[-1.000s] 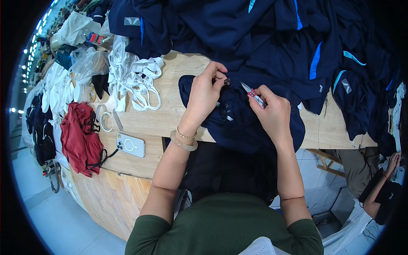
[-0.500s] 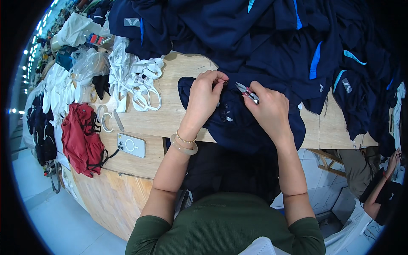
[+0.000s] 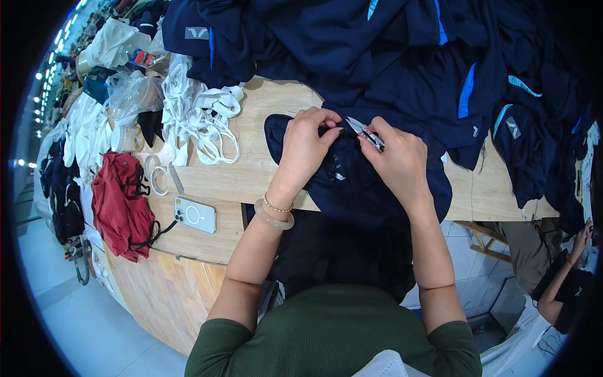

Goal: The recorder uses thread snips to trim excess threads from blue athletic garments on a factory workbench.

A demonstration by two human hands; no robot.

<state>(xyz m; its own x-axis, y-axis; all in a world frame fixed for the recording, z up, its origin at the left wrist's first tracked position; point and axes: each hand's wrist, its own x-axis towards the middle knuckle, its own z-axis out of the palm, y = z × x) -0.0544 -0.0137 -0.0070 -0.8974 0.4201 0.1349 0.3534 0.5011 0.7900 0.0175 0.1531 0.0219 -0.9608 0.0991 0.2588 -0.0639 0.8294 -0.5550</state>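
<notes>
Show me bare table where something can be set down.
A broad bare patch of the table lies between the white straps, the phone and the left hand. A smaller one opens between the straps and the navy garments. Crowded: the far side under those garments and around the red cloth.

Print [image 3: 340, 176] on the nearest garment [image 3: 370, 185] is illegible (too small); the navy pile's [image 3: 282, 44] grey patch [image 3: 195, 32] bears an emblem [image 3: 200, 34].

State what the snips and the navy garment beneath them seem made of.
Snips: probably metal, at least the smooth blades, judging by their silvery shine. Navy garment: matte cloth, shown by its soft folds; knit or woven, I can't tell.
</notes>
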